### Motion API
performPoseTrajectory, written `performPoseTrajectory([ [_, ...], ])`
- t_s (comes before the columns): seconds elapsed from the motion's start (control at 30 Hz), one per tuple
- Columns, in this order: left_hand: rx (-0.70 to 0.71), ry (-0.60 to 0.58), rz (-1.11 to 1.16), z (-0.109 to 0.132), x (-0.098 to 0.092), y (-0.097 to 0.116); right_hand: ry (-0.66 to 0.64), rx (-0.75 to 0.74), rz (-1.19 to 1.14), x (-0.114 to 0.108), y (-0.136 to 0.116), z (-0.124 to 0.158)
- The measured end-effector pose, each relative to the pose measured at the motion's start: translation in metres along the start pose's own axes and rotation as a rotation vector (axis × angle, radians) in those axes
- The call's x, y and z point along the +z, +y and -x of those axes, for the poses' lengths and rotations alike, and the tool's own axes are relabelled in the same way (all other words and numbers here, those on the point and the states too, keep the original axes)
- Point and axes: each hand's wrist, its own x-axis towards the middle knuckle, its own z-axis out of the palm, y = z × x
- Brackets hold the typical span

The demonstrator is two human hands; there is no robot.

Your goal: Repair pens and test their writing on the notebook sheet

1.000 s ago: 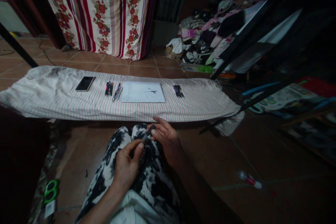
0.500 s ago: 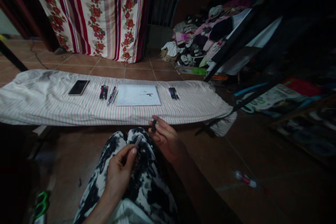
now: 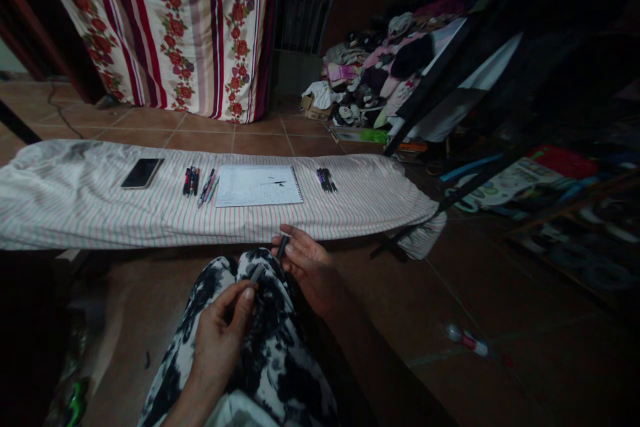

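Observation:
Above my lap, my left hand pinches a small, slim grey piece between thumb and fingertips; its exact kind is unclear. My right hand grips a short dark stick-like piece, possibly part of a pen, with the index finger stretched out. The two pieces are close but apart. Beyond the hands, an open spiral notebook with small dark bits on its page lies on a striped cloth. Pens and lighter pens lie left of it, with several dark pens to its right.
A phone rests on the cloth at the left. On the tiled floor are a plastic bottle at the right and a green-handled object at the lower left. Behind stand a floral curtain and a heap of clothes.
The view has shifted slightly. The dark piece in my right hand is now tilted and shows more of its length. Both hands keep their hold, a little lower left in the picture.

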Motion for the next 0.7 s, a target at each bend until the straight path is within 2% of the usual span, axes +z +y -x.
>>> performPoseTrajectory([
  [0.23,0.014,0.016,-0.016,-0.003,0.004,0.003,-0.030,-0.168,0.289,-0.011,0.008,-0.006],
  [0.4,0.012,-0.006,-0.018,-0.008,0.008,0.000,-0.019,-0.207,0.386,-0.019,0.010,-0.015],
  [0.57,0.038,-0.007,-0.041,-0.023,0.012,0.000,0.067,-0.207,0.466,-0.033,0.016,-0.031],
  [0.7,0.028,-0.025,-0.030,-0.039,0.019,0.002,0.204,-0.224,0.538,-0.060,0.019,-0.063],
])
